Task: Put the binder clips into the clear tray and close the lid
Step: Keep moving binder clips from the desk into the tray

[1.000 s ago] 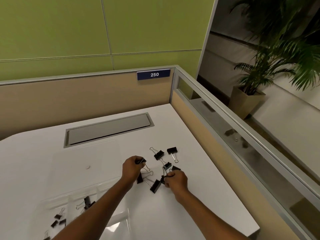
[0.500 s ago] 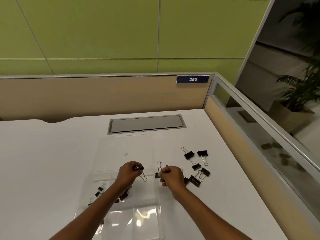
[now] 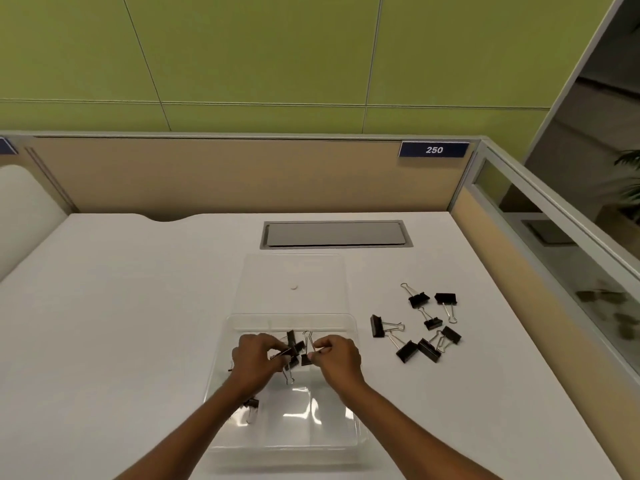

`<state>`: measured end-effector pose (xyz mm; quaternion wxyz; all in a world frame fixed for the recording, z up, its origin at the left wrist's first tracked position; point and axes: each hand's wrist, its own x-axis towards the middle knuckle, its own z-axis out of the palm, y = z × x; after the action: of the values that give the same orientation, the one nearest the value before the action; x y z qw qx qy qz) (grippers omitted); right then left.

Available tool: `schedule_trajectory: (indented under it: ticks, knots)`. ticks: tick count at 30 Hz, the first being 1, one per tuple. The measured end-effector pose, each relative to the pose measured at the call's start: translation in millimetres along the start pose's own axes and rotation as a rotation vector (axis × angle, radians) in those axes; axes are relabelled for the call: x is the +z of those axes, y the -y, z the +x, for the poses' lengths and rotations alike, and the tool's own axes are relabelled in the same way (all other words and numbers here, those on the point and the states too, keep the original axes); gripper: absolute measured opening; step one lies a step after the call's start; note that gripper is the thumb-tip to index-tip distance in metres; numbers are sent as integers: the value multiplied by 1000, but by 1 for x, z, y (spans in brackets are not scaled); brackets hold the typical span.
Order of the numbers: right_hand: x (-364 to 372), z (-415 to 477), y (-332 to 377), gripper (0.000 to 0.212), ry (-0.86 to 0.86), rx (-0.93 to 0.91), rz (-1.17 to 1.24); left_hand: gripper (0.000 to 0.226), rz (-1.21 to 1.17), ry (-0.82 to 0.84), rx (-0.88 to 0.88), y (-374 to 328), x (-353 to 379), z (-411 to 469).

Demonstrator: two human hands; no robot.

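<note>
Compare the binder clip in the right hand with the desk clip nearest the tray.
The held clip is pinched by the right hand over the clear tray; the desk clip lies untouched right of it. The held clip's wire handles point toward the partition; the desk clip's point right. Both are black with silver handles.

The left hand [image 3: 258,358] covers part of the binder clips [image 3: 292,344] bunched in the clear tray [image 3: 284,322], their count unreadable. Both forearms [image 3: 194,436] leave frame at 6 o'clock; a plant [image 3: 629,181] is cropped at 3 o'clock.
</note>
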<state>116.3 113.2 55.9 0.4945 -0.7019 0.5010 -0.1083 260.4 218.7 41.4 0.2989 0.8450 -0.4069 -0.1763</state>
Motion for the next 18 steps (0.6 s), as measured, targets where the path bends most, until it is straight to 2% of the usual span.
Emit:
schedule_trajectory:
  ticks: [2,5,9,15,18]
  knots:
    - [8,-10,-2,21,-9,-35,-59,19,59,10,11,7,4,-9]
    - [15,-22,-7,13,-27,-76,-128,31,111,41,17,16,9,-22]
    - [22,-32,-17,15,-50,-116,-170,20,231,35,133,25,14,-34]
    - [34,-40,-29,17,-81,-167,-244,62,281,96,170,38,21,-43]
    - [39,-44,-32,19,-88,-183,-305,66,191,-20,137,36,20,-41]
